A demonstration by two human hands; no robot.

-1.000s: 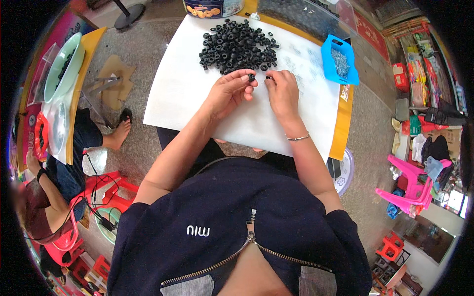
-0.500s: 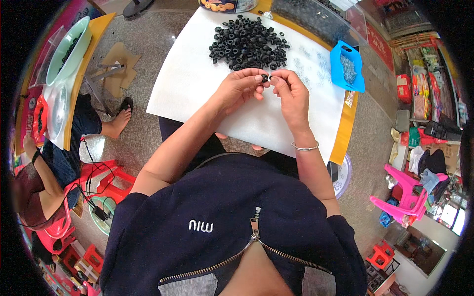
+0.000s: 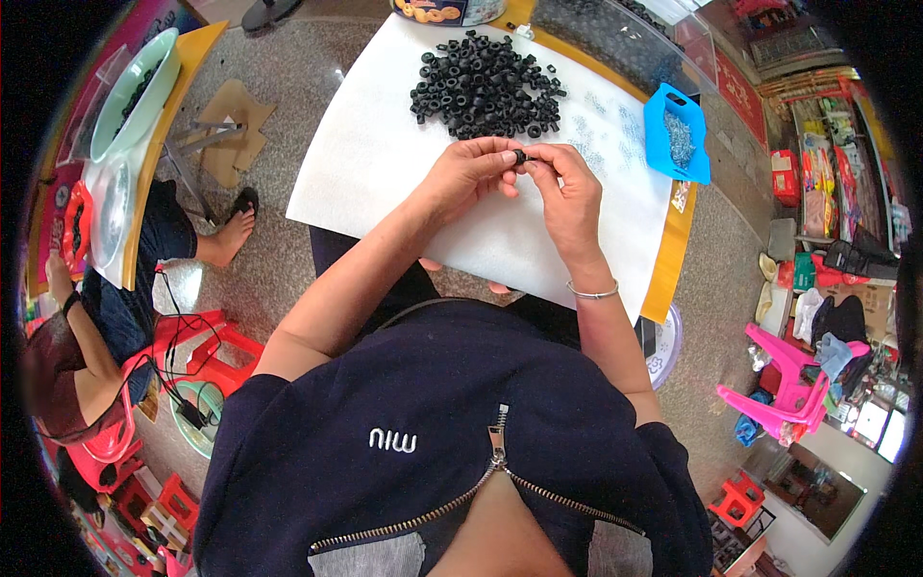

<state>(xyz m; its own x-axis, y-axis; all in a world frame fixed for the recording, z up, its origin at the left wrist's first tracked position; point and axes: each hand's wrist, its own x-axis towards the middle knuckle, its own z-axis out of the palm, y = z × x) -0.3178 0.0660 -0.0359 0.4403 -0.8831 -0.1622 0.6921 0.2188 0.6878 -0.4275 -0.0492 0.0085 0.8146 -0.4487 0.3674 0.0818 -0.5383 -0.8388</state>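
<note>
My left hand pinches a small round black part between thumb and fingertips, over the white sheet. Meeting it from the other side, my right hand has its thumb and forefinger closed at the end of the same part. What the right fingertips grip is too small to name. Just beyond both hands lies a heap of small black ring-shaped parts. Tiny clear or silvery pieces are scattered on the sheet to the right of the heap.
At the right edge stands a blue tray of small silvery pieces. Behind it is a clear bin with black parts; a printed tin sits at the far edge. Another person sits at a table on the left, near red stools.
My fingertips have come closer together around the black part, and the pale gap between them has narrowed. The heap and the tray stay as they were.
</note>
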